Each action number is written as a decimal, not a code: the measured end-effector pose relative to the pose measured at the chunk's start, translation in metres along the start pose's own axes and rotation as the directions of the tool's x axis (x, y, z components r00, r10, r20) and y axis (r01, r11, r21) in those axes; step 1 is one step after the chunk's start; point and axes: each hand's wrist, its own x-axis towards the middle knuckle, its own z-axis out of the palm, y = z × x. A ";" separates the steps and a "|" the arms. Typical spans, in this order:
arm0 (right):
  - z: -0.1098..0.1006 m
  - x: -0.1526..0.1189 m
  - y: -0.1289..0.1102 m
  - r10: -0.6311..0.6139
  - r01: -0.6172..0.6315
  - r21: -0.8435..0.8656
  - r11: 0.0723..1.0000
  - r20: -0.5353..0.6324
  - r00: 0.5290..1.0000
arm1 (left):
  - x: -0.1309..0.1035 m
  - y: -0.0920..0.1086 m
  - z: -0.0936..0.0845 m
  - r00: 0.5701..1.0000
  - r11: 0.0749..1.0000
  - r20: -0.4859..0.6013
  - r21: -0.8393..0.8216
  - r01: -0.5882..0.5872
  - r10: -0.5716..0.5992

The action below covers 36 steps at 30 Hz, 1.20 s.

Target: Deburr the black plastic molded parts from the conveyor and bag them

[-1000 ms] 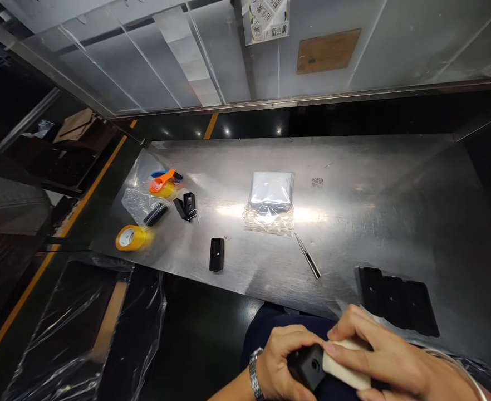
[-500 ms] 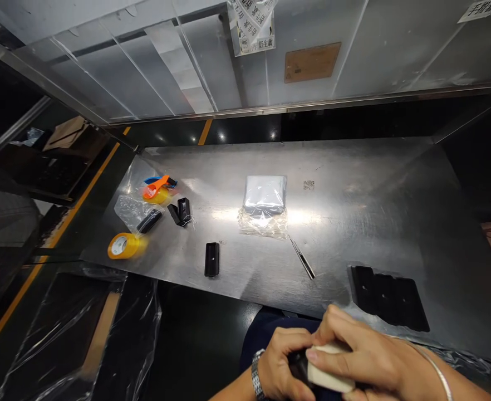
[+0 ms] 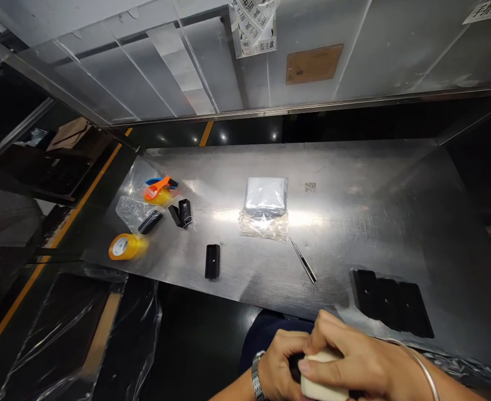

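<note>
At the bottom of the head view, in front of the table edge, my two hands meet. My left hand [image 3: 279, 362], with a metal watch on its wrist, is closed around a small dark piece [image 3: 296, 366], mostly hidden by the fingers. My right hand [image 3: 354, 359] grips a cream-coloured rounded block [image 3: 324, 385] and holds it against the dark piece. Whether the block is soft or hard I cannot tell. Nearest on the table are three joined black trays [image 3: 391, 303] to the right and slim metal tweezers [image 3: 303, 260].
The metal table [image 3: 354, 223] carries a stack of clear plastic bags [image 3: 266, 197], a black open box [image 3: 212, 262], a hinged black case [image 3: 184, 213], a yellow tape roll [image 3: 124, 246] and an orange tape dispenser [image 3: 158, 190]. A clear panel [image 3: 312, 22] stands behind.
My right hand and the cream block have shifted slightly left and down, covering more of the dark piece. My left hand stays nearly in place.
</note>
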 end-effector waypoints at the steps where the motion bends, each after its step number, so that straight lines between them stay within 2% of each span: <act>1: 0.000 0.001 0.001 0.005 -0.005 0.017 1.000 -0.007 1.000 | 0.000 0.001 -0.001 1.000 1.000 -0.009 -0.006 0.012 -0.012; 4: 0.001 0.003 0.004 0.002 0.001 0.066 0.998 -0.050 0.999 | 0.000 0.002 -0.003 1.000 1.000 0.000 0.002 0.031 -0.031; 8: 0.003 0.008 0.008 -0.038 0.040 0.091 0.995 -0.027 0.999 | -0.001 0.001 -0.006 1.000 0.999 0.003 -0.043 0.010 -0.010; 12: 0.004 0.013 0.010 0.013 -0.006 0.111 0.994 -0.062 0.998 | -0.003 0.000 -0.010 0.999 1.000 -0.047 -0.010 0.011 -0.012; 16: 0.003 0.021 0.011 -0.050 0.054 0.095 0.994 -0.045 0.998 | -0.006 -0.001 -0.013 0.998 0.998 -0.042 -0.011 0.055 -0.056; 18: 0.003 0.021 0.019 -0.014 0.022 0.111 0.994 -0.070 0.997 | -0.006 0.000 -0.018 0.997 0.999 -0.064 -0.029 0.044 -0.046; 20: 0.004 0.017 0.037 0.079 -0.062 0.129 0.990 -0.133 0.988 | -0.006 0.004 -0.024 0.992 0.999 -0.121 0.013 -0.031 0.033; 22: 0.009 0.013 0.063 0.192 -0.184 0.059 0.981 -0.210 0.959 | -0.004 0.009 -0.031 0.969 0.982 -0.179 0.114 -0.150 0.169; 24: 0.020 0.013 0.094 0.294 -0.332 -0.084 0.940 -0.299 0.908 | -0.002 0.014 -0.038 0.932 0.942 -0.200 0.211 -0.260 0.302; 28: 0.056 0.027 0.153 0.364 -0.492 -0.193 0.849 -0.463 0.808 | 0.001 0.019 -0.046 0.863 0.856 -0.198 0.348 -0.382 0.465; 32: 0.088 0.043 0.192 0.390 -0.584 -0.226 0.780 -0.554 0.736 | 0.002 0.017 -0.048 0.813 0.800 -0.234 0.454 -0.393 0.533; 36: 0.099 0.054 0.201 0.403 -0.632 -0.202 0.748 -0.618 0.675 | 0.003 0.015 -0.047 0.779 0.777 -0.313 0.538 -0.326 0.543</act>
